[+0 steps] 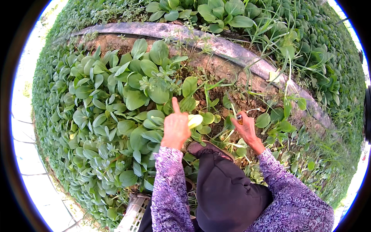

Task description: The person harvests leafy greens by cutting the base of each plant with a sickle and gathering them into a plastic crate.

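My left hand [176, 125] is closed around a pale yellow-green leafy stem [194, 120], with the index finger pointing up. It hovers over a bed of round-leaved green vegetables [127, 96]. My right hand [246, 127] grips a small knife [235, 113] by its brown handle, the blade pointing up toward bare soil [232, 98]. Both sleeves are purple patterned. My dark shoe [208, 149] stands between the plants below my hands.
A grey concrete edging [232, 50] curves across the back of the bed, with more leafy plants beyond it. A white slatted plastic crate [133, 214] sits at the lower left. Grassy weeds grow at the right.
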Tool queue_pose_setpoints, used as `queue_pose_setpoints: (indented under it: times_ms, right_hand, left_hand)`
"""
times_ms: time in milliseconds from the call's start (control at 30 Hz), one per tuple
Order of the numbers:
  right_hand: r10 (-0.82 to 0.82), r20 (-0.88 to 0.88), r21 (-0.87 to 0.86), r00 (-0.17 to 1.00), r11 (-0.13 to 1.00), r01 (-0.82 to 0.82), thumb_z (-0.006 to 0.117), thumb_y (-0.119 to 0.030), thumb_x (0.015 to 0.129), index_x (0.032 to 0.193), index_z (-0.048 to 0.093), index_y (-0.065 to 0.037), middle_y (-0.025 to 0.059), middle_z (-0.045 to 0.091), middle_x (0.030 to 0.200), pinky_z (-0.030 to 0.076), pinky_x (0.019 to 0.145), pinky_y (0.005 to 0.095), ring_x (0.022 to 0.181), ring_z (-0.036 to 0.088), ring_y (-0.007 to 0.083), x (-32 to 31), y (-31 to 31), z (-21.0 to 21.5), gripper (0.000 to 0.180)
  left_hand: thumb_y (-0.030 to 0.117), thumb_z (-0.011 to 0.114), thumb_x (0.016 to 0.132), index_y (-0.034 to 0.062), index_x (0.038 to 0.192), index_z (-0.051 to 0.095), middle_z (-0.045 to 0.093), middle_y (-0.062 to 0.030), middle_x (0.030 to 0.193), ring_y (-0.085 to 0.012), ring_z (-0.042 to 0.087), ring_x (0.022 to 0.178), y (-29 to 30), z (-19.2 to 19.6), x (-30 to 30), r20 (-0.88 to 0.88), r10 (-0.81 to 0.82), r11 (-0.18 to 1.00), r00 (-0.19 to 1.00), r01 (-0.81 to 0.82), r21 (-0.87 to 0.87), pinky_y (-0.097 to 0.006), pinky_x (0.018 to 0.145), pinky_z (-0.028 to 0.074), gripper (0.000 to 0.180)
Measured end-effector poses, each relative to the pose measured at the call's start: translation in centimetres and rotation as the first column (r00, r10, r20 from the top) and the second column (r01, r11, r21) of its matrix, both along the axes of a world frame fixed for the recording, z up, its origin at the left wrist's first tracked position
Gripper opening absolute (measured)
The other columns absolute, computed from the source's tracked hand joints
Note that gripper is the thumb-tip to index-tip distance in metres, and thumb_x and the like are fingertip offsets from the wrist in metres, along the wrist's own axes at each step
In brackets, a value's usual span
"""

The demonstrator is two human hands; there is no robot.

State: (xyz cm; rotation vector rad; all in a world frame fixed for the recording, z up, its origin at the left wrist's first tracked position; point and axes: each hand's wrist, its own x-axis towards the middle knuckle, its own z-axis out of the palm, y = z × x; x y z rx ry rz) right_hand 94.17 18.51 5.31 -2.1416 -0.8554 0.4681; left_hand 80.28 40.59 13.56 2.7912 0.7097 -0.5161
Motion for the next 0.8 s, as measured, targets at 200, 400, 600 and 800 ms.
queue_pose_setpoints:
  times_ms: [200,400,600,800]
  right_hand:
    - [0.536,0.025,0.136,0.844,0.834,-0.534,0.053,-0.017,0.088,0.088,0.048,0.003,0.0166,0.04,0.056,0.036,0.047,0.0415,0.051,0.047,0.0346,-5.5,5.3,-0.5,0.021]
    - [0.597,0.207,0.126,0.775,0.769,-0.627,0.051,-0.014,0.088,0.093,0.051,0.003,0.0174,0.043,0.061,0.036,0.049,0.0418,0.054,0.046,0.0349,-7.2,9.8,-7.7,0.018]
    - [0.531,-0.41,-0.058,0.741,0.796,-0.603,0.047,-0.025,0.093,0.077,0.05,0.008,0.0233,0.042,0.057,0.038,0.052,0.0455,0.054,0.047,0.0392,-7.4,10.5,-7.4,0.036]
    - [0.685,-0.121,0.077,0.719,0.728,-0.681,0.051,-0.021,0.089,0.085,0.049,0.009,0.0256,0.044,0.063,0.039,0.054,0.0428,0.057,0.045,0.0394,-6.6,10.2,-9.6,0.03]
  left_hand:
    - [0.004,0.063,0.06,0.0019,0.097,0.062,0.048,-0.0276,0.12,-0.0315,0.063,0.074,0.9,-3.1,-7.5,-0.047,0.098,0.995,0.994,-0.098,-0.012,-0.037,0.064,0.051,0.037]
    - [0.006,0.062,0.059,0.0058,0.11,0.058,0.053,-0.0154,0.122,-0.0309,0.062,0.082,0.1,-4.1,-11.2,0.156,0.204,0.978,0.967,-0.195,-0.069,-0.038,0.07,0.05,0.051]
    - [0.013,0.069,0.059,0.0118,0.113,0.059,0.058,-0.0077,0.118,-0.0269,0.062,0.092,0.1,-5.7,-15.1,0.172,0.313,0.948,0.934,-0.296,-0.116,-0.035,0.075,0.05,0.054]
    - [0.008,0.066,0.06,0.0102,0.113,0.059,0.059,-0.0075,0.114,-0.0259,0.061,0.092,-0.5,-6.2,-14.7,0.218,0.271,0.962,0.937,-0.254,-0.103,-0.035,0.075,0.05,0.054]
